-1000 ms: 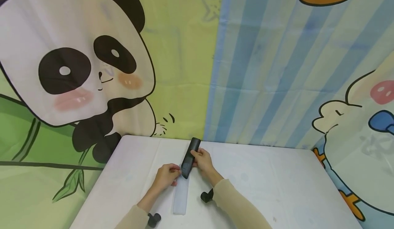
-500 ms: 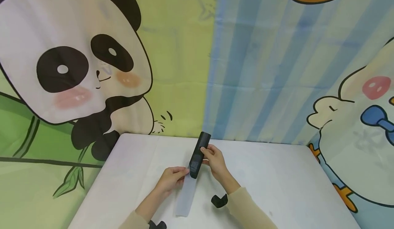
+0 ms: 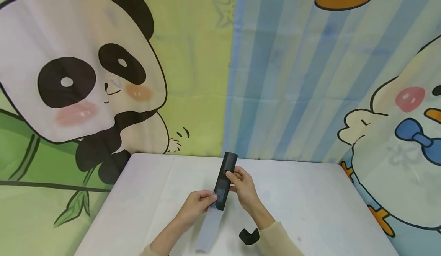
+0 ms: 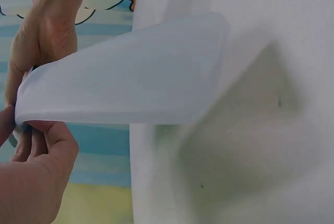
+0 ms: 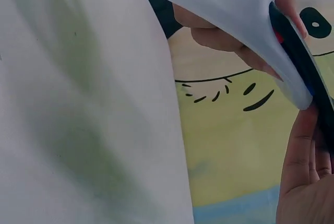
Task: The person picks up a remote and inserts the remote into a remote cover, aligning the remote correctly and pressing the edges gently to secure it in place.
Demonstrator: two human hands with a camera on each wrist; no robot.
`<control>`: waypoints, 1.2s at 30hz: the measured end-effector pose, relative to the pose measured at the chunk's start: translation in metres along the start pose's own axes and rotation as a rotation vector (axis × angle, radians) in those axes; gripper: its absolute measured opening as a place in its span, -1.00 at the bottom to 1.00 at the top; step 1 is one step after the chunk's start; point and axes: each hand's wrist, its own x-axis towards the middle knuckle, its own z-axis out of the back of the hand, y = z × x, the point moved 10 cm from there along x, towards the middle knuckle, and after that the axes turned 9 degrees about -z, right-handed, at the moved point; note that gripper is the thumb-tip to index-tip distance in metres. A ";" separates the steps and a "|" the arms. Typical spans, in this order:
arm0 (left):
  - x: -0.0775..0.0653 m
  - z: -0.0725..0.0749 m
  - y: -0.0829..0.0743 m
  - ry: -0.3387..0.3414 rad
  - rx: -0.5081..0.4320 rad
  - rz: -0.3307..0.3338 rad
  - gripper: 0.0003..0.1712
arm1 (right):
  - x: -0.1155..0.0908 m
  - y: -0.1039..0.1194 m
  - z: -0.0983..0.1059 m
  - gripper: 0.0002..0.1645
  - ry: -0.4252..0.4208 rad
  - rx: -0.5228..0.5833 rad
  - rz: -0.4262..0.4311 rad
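Over the white table, a black remote control (image 3: 225, 179) slants up and away, its lower end at the mouth of a translucent whitish sleeve (image 3: 209, 229), which looks like soft silicone. My left hand (image 3: 195, 208) pinches the sleeve's edge beside that end, thumb on top. On the other side, my right hand (image 3: 246, 189) grips the remote around its middle. In the left wrist view the sleeve (image 4: 125, 78) stretches long and limp out from the fingers. The right wrist view shows the sleeve (image 5: 209, 4) bending round the end of the dark remote (image 5: 297, 51).
The white tabletop (image 3: 293, 198) lies under both hands. Behind it hangs a cloth backdrop (image 3: 193, 76) with a cartoon panda and blue stripes. A black camera mount (image 3: 249, 237) sits at the right wrist.
Both hands, with the remote and sleeve, have shifted a little to the right in the head view. The left thumb now lies more plainly on the sleeve's edge, and the head view has turned slightly.
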 end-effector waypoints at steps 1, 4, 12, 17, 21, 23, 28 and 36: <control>-0.001 -0.002 0.002 0.006 -0.018 0.005 -0.65 | -0.002 0.002 -0.001 -0.59 0.006 -0.010 0.011; -0.003 -0.012 0.002 0.015 -0.060 0.014 -0.66 | -0.008 0.011 -0.004 -0.62 0.032 -0.042 0.045; -0.010 -0.023 -0.020 -0.030 -0.057 -0.052 -0.72 | -0.023 0.042 -0.012 -0.63 0.083 -0.133 0.134; -0.012 -0.023 -0.026 -0.075 -0.068 -0.081 -0.70 | -0.026 0.053 -0.007 -0.62 0.063 -0.218 0.129; -0.013 -0.020 -0.027 -0.123 -0.072 -0.092 -0.65 | -0.030 0.055 -0.003 -0.60 0.055 -0.280 0.127; -0.014 -0.016 -0.026 -0.173 -0.089 -0.086 -0.63 | -0.033 0.055 -0.003 -0.59 0.060 -0.320 0.140; -0.014 -0.004 -0.022 -0.305 -0.203 -0.073 -0.57 | -0.048 0.053 -0.008 -0.74 0.120 -0.455 0.205; -0.014 -0.004 -0.017 -0.339 -0.351 -0.030 -0.57 | -0.071 0.041 -0.025 -0.86 0.298 -0.579 0.226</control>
